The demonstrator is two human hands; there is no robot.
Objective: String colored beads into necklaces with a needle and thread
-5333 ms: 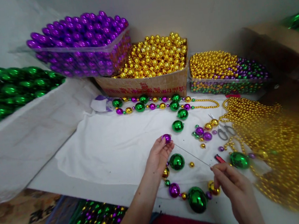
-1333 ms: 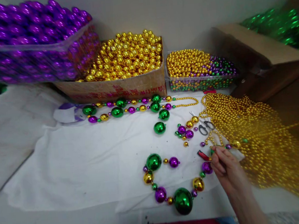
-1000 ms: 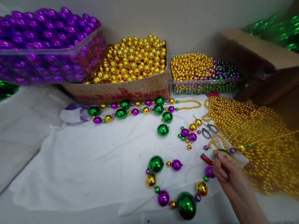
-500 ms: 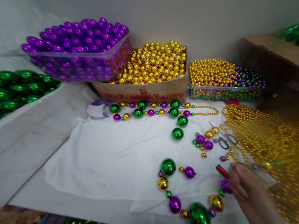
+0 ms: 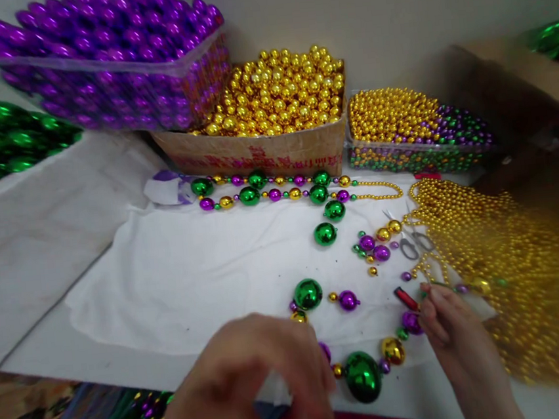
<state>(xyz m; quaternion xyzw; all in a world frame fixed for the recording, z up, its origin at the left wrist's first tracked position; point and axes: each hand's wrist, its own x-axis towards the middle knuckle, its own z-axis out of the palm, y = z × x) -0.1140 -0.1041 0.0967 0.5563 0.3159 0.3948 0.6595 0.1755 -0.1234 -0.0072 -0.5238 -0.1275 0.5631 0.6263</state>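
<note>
My left hand [image 5: 256, 376] is close to the camera and blurred. Its fingers arch over with a gap below them, and nothing shows in them; it covers part of a strand of large shiny beads. On this bead strand, a big green bead [image 5: 363, 377] lies at the bottom of the curve and another green bead [image 5: 308, 294] at the upper left end. My right hand [image 5: 443, 319] has its fingers pinched at the strand's right side, beside a purple bead [image 5: 412, 322]. A red, black-ended object [image 5: 406, 299] touches or lies close to these fingertips; its kind is unclear.
Scissors [image 5: 414, 244] lie by loose beads and a heap of gold bead chain [image 5: 522, 265]. A finished-looking bead necklace [image 5: 274, 195] lies farther back. Behind stand a tub of purple beads [image 5: 108, 74], a carton of gold beads [image 5: 254, 156] and a mixed-bead tub [image 5: 416, 147].
My left hand has come into view at the bottom centre, over the strand's left side. The whole scene has shifted up and slightly left; my right hand keeps its place beside the strand.
</note>
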